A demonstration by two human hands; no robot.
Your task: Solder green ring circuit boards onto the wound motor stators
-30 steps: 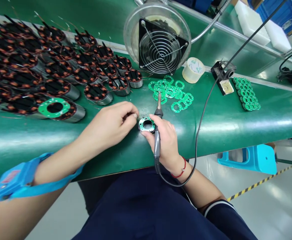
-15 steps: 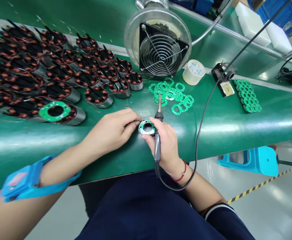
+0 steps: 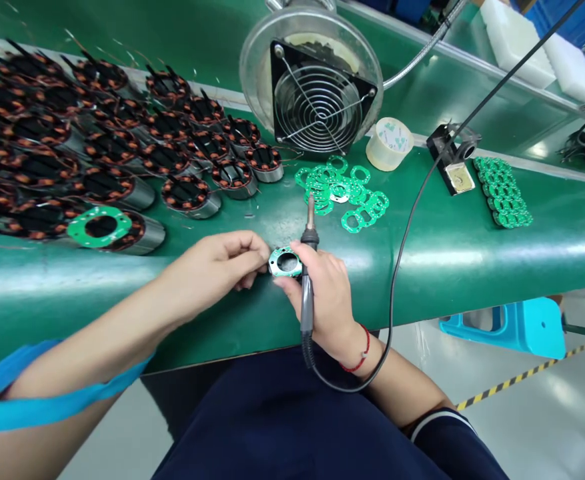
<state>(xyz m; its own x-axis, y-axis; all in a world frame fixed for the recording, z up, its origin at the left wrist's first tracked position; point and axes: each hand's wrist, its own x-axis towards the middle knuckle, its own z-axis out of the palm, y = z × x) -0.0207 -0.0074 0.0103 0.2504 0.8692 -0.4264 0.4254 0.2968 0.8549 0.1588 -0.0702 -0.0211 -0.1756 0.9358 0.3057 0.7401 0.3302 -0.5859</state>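
Green ring board pinched between both hands' fingers, right hand also gripping soldering iron.

Person's dress, head view.
Left hand bare; bright blue strap round the left forearm. Right hand bare; thin red cord bracelet at the wrist. Dark navy garment over the lap; right sleeve cuff navy with a narrow pale stripe.
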